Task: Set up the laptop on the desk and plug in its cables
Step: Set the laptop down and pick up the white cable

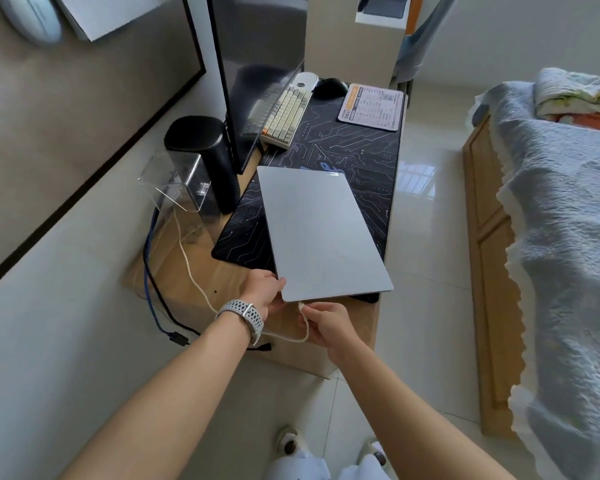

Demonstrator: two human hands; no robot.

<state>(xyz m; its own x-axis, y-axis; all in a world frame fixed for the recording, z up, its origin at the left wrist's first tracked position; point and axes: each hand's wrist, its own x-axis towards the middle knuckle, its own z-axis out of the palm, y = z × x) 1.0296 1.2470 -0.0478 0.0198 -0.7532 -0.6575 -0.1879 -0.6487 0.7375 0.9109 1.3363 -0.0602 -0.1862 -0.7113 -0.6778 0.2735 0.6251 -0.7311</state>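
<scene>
A closed silver laptop (321, 230) lies on a black desk mat (354, 161) on the wooden desk (201, 271). My left hand (265, 289), a watch on its wrist, grips the laptop's near left corner. My right hand (326, 323) pinches the plug of a white cable (194, 275) right at the laptop's near edge. The white cable loops under my hands and runs back along the desk's left side. A blue cable (149, 271) and a black cable (163, 299) trail over the desk's left edge, their plugs lying loose near my left forearm.
A monitor (257, 64) stands at the back with a cream keyboard (284, 116), a black mouse (329, 87) and a white pad (373, 107) beyond the laptop. A black cylinder (205, 150) and a clear acrylic stand (174, 181) sit at the left. A bed (551, 220) stands to the right.
</scene>
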